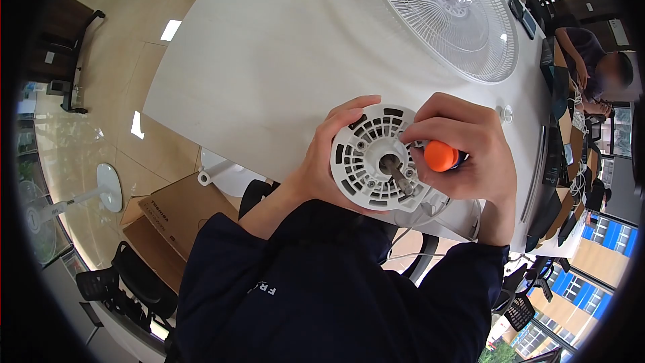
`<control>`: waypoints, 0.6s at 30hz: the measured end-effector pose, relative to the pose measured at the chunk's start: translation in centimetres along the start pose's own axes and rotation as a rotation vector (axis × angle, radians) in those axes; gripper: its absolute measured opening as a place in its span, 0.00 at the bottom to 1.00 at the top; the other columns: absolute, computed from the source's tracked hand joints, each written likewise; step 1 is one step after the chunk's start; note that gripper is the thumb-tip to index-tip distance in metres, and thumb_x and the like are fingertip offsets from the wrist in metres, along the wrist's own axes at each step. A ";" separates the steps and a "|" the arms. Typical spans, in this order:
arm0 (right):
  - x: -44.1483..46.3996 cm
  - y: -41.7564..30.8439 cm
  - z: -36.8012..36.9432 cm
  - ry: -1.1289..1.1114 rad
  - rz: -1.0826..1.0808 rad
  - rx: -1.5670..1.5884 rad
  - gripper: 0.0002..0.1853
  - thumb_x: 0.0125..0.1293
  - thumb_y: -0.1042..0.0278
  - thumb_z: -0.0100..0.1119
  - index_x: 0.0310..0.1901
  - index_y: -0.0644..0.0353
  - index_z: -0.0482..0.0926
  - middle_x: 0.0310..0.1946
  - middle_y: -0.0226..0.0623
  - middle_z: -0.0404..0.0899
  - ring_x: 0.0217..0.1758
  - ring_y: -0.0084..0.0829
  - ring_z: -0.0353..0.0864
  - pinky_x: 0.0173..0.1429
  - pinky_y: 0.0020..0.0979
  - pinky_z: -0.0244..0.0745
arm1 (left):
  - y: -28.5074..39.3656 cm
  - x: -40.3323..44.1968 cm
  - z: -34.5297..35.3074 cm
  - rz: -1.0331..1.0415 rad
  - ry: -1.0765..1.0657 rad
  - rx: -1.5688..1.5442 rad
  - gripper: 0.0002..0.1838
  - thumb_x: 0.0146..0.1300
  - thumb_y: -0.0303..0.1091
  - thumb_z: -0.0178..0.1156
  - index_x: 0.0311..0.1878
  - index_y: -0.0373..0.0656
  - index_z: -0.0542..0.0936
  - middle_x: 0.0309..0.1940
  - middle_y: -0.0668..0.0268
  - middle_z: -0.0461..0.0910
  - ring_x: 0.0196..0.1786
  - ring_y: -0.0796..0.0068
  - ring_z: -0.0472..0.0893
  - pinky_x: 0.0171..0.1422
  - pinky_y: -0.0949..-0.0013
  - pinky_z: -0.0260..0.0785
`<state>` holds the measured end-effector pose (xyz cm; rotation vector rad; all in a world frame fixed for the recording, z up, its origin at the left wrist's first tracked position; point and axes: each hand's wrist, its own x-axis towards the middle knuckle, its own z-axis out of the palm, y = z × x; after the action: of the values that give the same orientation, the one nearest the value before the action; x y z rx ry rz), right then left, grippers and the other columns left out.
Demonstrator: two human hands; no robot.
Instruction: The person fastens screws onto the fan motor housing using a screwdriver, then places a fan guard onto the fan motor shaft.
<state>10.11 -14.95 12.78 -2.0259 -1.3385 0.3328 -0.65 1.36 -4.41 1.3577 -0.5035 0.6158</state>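
Note:
My left hand (318,161) is wrapped around the left side of a white fan motor housing (363,191), its vented round face turned up toward me. A metal shaft (398,176) sticks out from the middle of that face, with several screws around it. In my right hand (474,138) is a screwdriver (440,156), seen end-on by its orange handle cap with a dark blue part beside it. My right fingers curl around the handle close to the housing's right side. The screwdriver's tip is hidden, so I cannot tell whether it touches a screw.
On the white table (269,47) lies a round fan grille (450,27), with a small clear ring (507,114) nearby. Phones (523,17) rest at the far edge. A person (588,54) sits to the right. An open cardboard box (181,218) stands on the floor at left.

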 end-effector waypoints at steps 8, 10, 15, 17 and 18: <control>-0.2 0.0 0.3 0.017 -0.048 -0.023 0.15 0.44 0.81 0.71 0.38 0.61 0.88 0.34 0.39 0.83 0.32 0.35 0.84 0.35 0.31 0.78 | 0.0 0.1 0.1 -0.003 -0.002 -0.011 0.74 0.28 0.43 0.93 0.77 0.44 0.51 0.75 0.34 0.56 0.78 0.44 0.65 0.76 0.48 0.70; -0.2 0.2 0.2 0.015 -0.043 -0.013 0.15 0.44 0.81 0.71 0.38 0.61 0.88 0.34 0.39 0.83 0.32 0.35 0.84 0.35 0.31 0.78 | 0.0 0.0 0.1 0.003 0.004 0.007 0.75 0.28 0.43 0.93 0.77 0.44 0.50 0.75 0.34 0.56 0.77 0.44 0.65 0.76 0.48 0.70; -0.2 0.1 0.2 0.023 -0.032 -0.019 0.15 0.44 0.81 0.70 0.38 0.62 0.88 0.34 0.40 0.83 0.31 0.35 0.84 0.35 0.31 0.78 | 0.1 0.0 0.4 -0.005 0.036 -0.004 0.73 0.29 0.44 0.93 0.77 0.44 0.52 0.74 0.35 0.59 0.77 0.45 0.66 0.75 0.50 0.70; -0.3 0.4 0.0 -0.016 -0.035 -0.007 0.19 0.41 0.78 0.74 0.40 0.62 0.86 0.37 0.40 0.83 0.35 0.41 0.86 0.39 0.34 0.81 | 0.1 0.0 0.5 -0.003 0.064 -0.022 0.71 0.30 0.45 0.93 0.76 0.44 0.54 0.74 0.37 0.61 0.76 0.44 0.67 0.74 0.51 0.70; -0.2 0.4 0.0 -0.015 -0.035 -0.007 0.19 0.41 0.78 0.74 0.40 0.62 0.86 0.37 0.40 0.83 0.35 0.41 0.86 0.39 0.34 0.81 | 0.0 0.0 0.5 0.000 0.067 -0.021 0.71 0.30 0.45 0.93 0.76 0.44 0.55 0.74 0.37 0.61 0.76 0.45 0.67 0.74 0.51 0.70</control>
<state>10.33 -15.28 12.49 -2.0071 -1.3844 0.3291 -0.69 0.84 -4.31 1.3130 -0.4551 0.6521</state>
